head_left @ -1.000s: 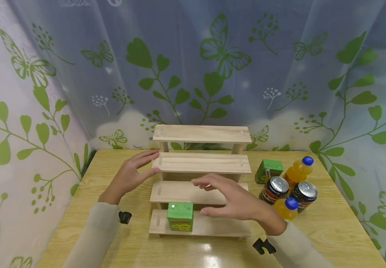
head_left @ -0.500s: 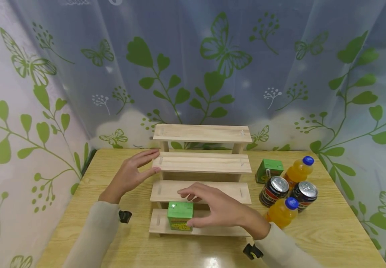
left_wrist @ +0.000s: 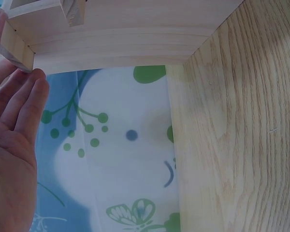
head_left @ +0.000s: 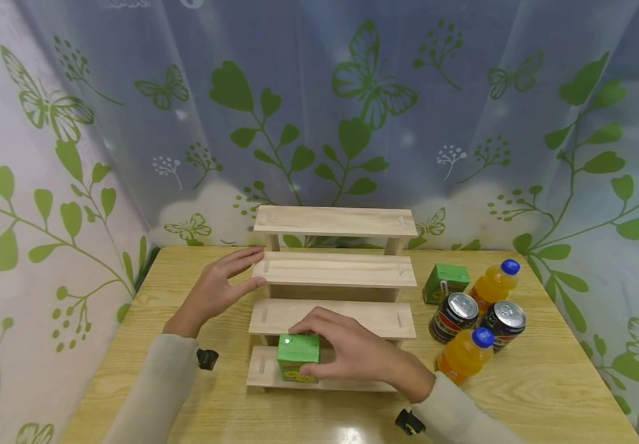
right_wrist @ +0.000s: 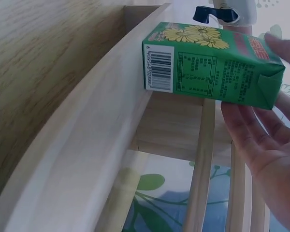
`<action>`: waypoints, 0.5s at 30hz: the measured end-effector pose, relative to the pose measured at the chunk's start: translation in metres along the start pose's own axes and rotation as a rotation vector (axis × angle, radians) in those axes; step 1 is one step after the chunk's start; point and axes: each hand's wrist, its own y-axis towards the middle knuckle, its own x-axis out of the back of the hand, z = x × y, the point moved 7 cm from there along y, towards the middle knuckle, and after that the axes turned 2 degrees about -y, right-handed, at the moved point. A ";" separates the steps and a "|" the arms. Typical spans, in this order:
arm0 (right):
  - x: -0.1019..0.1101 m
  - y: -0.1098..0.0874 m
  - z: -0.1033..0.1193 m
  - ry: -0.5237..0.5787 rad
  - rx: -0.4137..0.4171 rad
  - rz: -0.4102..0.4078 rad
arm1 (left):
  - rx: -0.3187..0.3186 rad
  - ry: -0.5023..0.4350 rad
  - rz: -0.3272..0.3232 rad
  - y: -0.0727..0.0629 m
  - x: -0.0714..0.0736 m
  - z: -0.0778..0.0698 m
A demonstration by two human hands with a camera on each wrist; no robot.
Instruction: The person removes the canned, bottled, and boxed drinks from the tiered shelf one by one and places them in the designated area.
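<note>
A wooden stepped rack [head_left: 334, 269] with several tiers stands at the middle of the table. My left hand [head_left: 216, 293] holds the left end of its second tier from the top, thumb at the front edge and fingertips at the back. In the left wrist view, that board's end [left_wrist: 17, 46] sits between thumb and fingers. A green drink carton [head_left: 299, 357] with yellow flowers stands upright on the left part of the lowest tier. My right hand [head_left: 352, 348] grips it from the right, thumb along the front, fingers behind. The right wrist view shows the carton's barcode side [right_wrist: 203, 72].
Right of the rack stand a second green carton [head_left: 445, 283], two dark cans [head_left: 453, 317] and two orange drink bottles [head_left: 463, 356] with blue caps, close together. A patterned curtain [head_left: 308, 123] hangs behind the wooden table [head_left: 197, 394].
My right hand has moved left and slightly down from above the lower tiers, and its thumb and fingers have come round the green carton. The left hand stays at the rack.
</note>
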 end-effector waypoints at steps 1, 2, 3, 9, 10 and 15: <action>0.000 0.000 0.000 -0.003 0.005 -0.006 | 0.000 0.002 0.001 0.000 0.000 0.000; -0.001 0.000 0.001 -0.005 0.007 -0.012 | 0.000 0.005 0.001 0.000 0.000 0.001; -0.001 0.001 0.001 -0.006 0.012 -0.018 | -0.001 0.007 0.002 0.000 -0.001 0.001; 0.002 0.001 0.003 -0.031 0.043 -0.049 | -0.001 0.004 0.000 0.000 0.001 -0.001; 0.003 0.001 0.004 -0.042 0.051 -0.056 | 0.000 0.003 -0.001 0.000 0.001 -0.002; 0.013 -0.001 0.008 -0.060 0.050 -0.080 | -0.004 0.013 -0.003 0.000 0.001 -0.003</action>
